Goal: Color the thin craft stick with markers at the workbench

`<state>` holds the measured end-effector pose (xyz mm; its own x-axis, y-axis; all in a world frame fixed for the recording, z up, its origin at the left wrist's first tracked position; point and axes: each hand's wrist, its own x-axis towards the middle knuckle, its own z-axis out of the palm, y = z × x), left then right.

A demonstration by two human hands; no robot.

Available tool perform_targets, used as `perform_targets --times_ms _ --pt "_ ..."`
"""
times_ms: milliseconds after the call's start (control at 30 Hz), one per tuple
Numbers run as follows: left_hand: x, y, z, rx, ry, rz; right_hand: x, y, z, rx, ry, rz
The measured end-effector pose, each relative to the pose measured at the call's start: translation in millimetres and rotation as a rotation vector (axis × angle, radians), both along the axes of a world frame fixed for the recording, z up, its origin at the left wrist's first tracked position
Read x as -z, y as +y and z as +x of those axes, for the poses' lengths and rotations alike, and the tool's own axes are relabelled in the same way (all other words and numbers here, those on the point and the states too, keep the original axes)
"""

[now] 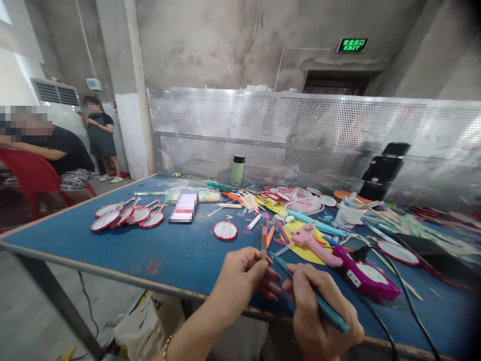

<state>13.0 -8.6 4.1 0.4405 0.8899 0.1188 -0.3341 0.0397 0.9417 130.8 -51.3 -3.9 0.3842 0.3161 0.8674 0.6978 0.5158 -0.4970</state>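
My left hand [244, 281] pinches a thin wooden stick [264, 238] and holds it upright; part of the stick is coloured orange. My right hand [319, 316] is closed round a teal marker pen [319, 301], whose tip points up and left at the stick's lower part. Both hands hover over the near edge of a blue table [161, 250]. A purple glue gun [366, 276] and a pink glue gun [311, 240] lie just to the right of my hands.
Several round red-rimmed fans [128, 215] lie at the left, one more [225, 230] in the middle. A green flask [237, 170], a white cup [349, 213], sticks and cables crowd the back and right. Two people are at the far left.
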Motion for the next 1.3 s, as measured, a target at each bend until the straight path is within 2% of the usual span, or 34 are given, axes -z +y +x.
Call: perform_targets --times_ms 200,500,700,1300 --pt "-2.9 -2.9 -0.5 -0.009 0.046 0.033 3.1 -0.8 1.7 -0.036 -0.047 -0.011" --pt "-1.4 -5.7 -1.0 -0.014 0.068 0.071 -2.9 1.5 5.6 -0.085 -0.217 0.037" --pt "-1.8 -6.4 -0.3 -0.035 0.091 0.087 -0.9 1.2 3.5 -0.035 -0.172 0.006" --pt "-3.4 -5.8 -0.3 -0.05 0.104 0.095 -4.6 2.0 4.7 -0.068 -0.237 0.009"
